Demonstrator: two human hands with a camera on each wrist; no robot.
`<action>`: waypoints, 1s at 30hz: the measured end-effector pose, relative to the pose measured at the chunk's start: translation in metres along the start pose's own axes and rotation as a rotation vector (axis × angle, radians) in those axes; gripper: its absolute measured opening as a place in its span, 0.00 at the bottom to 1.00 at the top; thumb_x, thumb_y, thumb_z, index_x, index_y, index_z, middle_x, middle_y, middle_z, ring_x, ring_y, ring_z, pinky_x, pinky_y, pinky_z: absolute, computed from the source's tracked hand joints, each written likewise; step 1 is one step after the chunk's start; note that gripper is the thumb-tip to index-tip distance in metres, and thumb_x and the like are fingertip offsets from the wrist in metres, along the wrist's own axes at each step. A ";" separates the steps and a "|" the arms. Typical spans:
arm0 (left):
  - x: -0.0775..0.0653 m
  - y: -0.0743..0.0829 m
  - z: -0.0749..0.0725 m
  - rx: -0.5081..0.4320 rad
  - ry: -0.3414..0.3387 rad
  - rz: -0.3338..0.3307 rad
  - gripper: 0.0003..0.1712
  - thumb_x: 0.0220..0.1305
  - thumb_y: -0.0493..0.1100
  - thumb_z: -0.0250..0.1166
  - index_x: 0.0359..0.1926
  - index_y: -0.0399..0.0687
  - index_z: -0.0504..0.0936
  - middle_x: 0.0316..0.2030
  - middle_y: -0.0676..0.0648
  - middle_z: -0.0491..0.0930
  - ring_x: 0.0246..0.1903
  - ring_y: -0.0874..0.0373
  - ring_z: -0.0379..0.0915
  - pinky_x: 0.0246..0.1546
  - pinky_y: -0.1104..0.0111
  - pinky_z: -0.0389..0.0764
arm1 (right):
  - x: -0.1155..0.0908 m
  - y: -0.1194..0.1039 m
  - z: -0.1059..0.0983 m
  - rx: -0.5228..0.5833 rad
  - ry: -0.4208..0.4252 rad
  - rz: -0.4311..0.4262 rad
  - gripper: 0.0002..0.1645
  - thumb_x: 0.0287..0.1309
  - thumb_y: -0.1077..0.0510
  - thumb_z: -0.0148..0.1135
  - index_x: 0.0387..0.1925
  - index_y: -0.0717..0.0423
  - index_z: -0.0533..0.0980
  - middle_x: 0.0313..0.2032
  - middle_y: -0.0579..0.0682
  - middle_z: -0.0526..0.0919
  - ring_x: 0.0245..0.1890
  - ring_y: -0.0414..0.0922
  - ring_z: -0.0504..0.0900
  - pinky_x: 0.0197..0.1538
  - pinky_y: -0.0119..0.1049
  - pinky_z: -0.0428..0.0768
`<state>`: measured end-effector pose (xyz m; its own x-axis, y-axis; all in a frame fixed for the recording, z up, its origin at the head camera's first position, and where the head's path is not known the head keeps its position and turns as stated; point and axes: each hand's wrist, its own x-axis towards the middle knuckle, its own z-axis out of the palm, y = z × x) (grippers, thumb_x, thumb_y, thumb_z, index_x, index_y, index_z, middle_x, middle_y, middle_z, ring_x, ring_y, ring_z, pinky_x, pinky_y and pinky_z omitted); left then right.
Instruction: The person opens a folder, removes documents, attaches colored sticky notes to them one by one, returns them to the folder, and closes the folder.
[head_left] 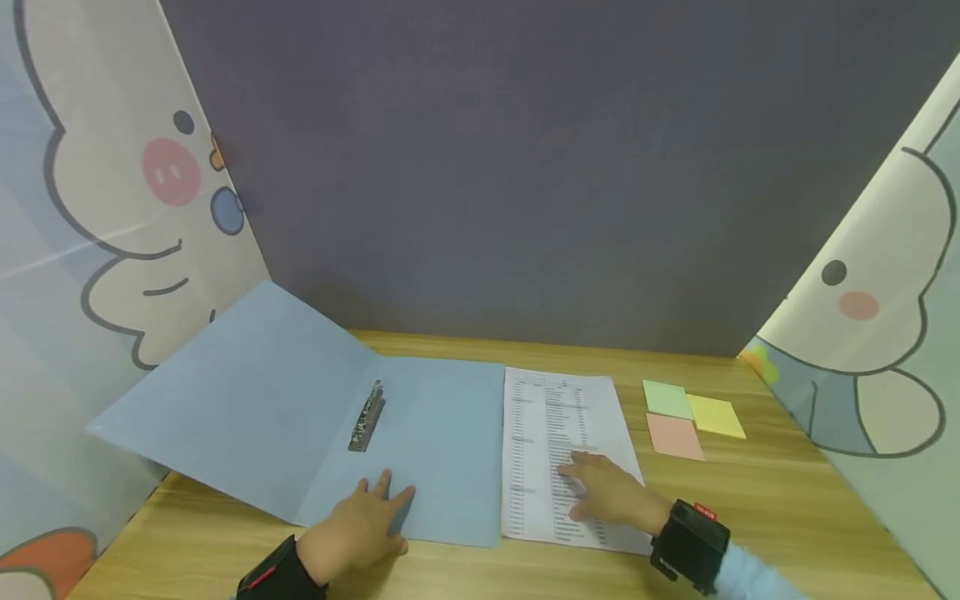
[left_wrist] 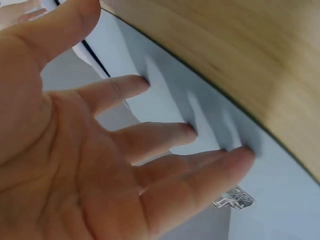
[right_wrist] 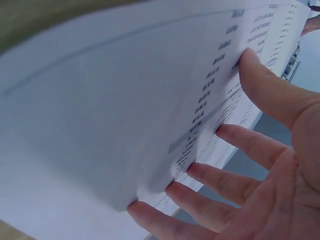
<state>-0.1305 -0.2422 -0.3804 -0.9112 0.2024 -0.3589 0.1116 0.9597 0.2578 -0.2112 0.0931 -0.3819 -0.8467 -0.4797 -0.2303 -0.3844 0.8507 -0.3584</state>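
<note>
A light blue folder (head_left: 450,433) lies spread on the table, its left cover (head_left: 247,392) raised at a slant. Near its fold sits a metal clip (head_left: 366,419). My left hand (head_left: 360,525) has its fingers spread, with fingertips on the lower edge of the folder; the left wrist view shows those fingertips (left_wrist: 187,132) against the blue surface. Beside the folder's right edge lies a stack of printed sheets (head_left: 536,467). My right hand (head_left: 611,492) rests spread fingertips on the top sheet, and the right wrist view shows the thumb and fingers (right_wrist: 240,185) touching the print.
Green (head_left: 667,399), yellow (head_left: 716,416) and pink (head_left: 675,437) sticky note pads lie right of the sheets. A dark panel (head_left: 480,183) stands behind the wooden table (head_left: 802,500). Cartoon-printed walls rise at both sides, and the folder's cover reaches the left one (head_left: 180,283).
</note>
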 end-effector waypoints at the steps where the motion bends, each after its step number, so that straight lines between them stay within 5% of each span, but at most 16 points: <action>1: 0.001 -0.001 0.000 -0.002 0.006 -0.003 0.39 0.48 0.55 0.68 0.62 0.49 0.69 0.63 0.30 0.59 0.57 0.23 0.56 0.44 0.36 0.67 | 0.000 0.000 0.000 0.003 0.001 -0.001 0.37 0.37 0.53 0.72 0.54 0.58 0.74 0.60 0.65 0.67 0.61 0.65 0.63 0.61 0.59 0.60; 13: 0.009 -0.029 -0.008 0.076 0.144 0.014 0.33 0.55 0.51 0.64 0.61 0.45 0.69 0.60 0.28 0.62 0.52 0.22 0.61 0.38 0.39 0.73 | -0.002 0.001 0.001 -0.004 0.004 0.005 0.38 0.38 0.51 0.71 0.56 0.56 0.72 0.62 0.64 0.65 0.62 0.64 0.62 0.60 0.60 0.61; 30: 0.025 -0.079 -0.029 0.014 0.117 -0.004 0.34 0.57 0.48 0.63 0.63 0.42 0.66 0.62 0.25 0.57 0.55 0.19 0.53 0.47 0.34 0.63 | -0.005 0.001 0.003 -0.017 -0.008 -0.004 0.38 0.41 0.50 0.69 0.57 0.55 0.71 0.62 0.63 0.65 0.62 0.63 0.61 0.59 0.60 0.63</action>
<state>-0.1736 -0.3188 -0.3836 -0.9517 0.1747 -0.2526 0.1121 0.9633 0.2439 -0.2066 0.0954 -0.3838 -0.8419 -0.4851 -0.2364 -0.3943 0.8521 -0.3442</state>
